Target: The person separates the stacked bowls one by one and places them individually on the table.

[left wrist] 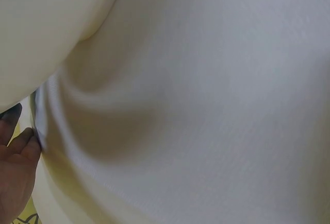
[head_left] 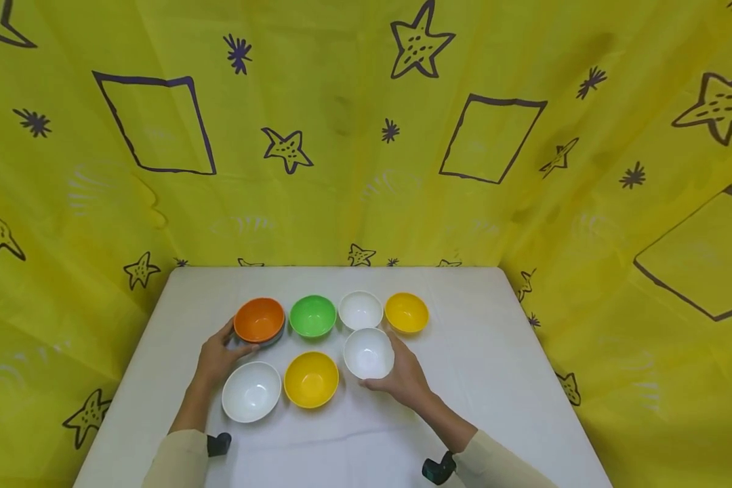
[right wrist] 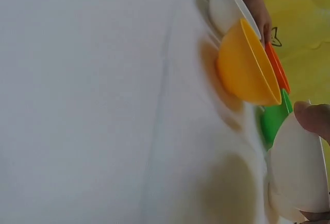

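My left hand (head_left: 217, 356) holds the orange bowl (head_left: 259, 320) at its left side, thumb at the near side and fingers at the far left. A greyish rim (head_left: 274, 339) shows just beneath that bowl. In my right hand (head_left: 407, 376) is a white bowl (head_left: 368, 354), pinched between thumb and fingers at its right side. The right wrist view shows this white bowl (right wrist: 299, 165) above the cloth, with the thumb on its rim. A second white bowl (head_left: 360, 310) stands behind it. In the left wrist view, only fingers (left wrist: 20, 149) appear beside a large pale bowl (left wrist: 46, 23).
A green bowl (head_left: 313, 316) and a yellow bowl (head_left: 407, 312) stand in the back row. Nearer are another white bowl (head_left: 252, 392) and a yellow bowl (head_left: 311, 379). All are on a white-covered table (head_left: 463, 420), with yellow patterned curtains (head_left: 341, 203) around it.
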`<state>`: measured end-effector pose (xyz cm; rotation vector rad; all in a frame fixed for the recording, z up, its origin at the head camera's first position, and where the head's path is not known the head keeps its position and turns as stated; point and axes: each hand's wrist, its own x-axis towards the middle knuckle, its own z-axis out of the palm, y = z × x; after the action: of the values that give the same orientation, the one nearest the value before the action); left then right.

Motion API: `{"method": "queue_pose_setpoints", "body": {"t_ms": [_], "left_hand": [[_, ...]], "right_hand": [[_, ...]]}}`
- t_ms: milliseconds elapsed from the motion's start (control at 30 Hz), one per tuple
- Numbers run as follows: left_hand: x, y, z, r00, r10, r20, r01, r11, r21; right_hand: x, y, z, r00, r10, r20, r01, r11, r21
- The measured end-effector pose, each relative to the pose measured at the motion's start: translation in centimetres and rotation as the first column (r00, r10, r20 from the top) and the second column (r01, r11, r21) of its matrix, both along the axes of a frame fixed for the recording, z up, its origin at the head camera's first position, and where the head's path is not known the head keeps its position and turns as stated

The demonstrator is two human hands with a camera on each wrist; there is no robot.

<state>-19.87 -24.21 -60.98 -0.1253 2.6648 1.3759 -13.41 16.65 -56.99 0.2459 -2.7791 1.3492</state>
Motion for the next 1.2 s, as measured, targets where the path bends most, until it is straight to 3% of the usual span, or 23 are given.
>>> {"method": "queue_pose_setpoints", "body": {"t_ms": [567, 833, 1033, 1200], "left_hand": [[-0.3, 0.0, -0.6, 1.000, 0.012, 0.001, -0.012, 1.000, -0.003], [-0.3, 0.0, -0.4, 1.000, 0.014, 0.016, -0.014, 1.000, -0.008], [-0.2, 0.0, -0.3, 1.000, 0.015, 0.019, -0.015, 1.000, -0.025], [-0.2, 0.0, -0.3, 1.000, 0.017, 0.020, -0.017, 1.000, -0.009]], "right_hand": [[0.2, 0.5, -2.0, 0.999, 0.015, 0.030, -0.015, 1.000, 0.011], [0.7, 0.4, -2.6, 0.998, 0.019, 0.066, -0.020, 1.000, 0.018], [0.7, 0.4, -2.6, 0.995, 0.033, 0.091, -0.037, 0.998, 0.044], [0.5, 0.4, -2.0, 0.994, -0.006, 0.112, -0.007, 0.993, 0.119]]}}
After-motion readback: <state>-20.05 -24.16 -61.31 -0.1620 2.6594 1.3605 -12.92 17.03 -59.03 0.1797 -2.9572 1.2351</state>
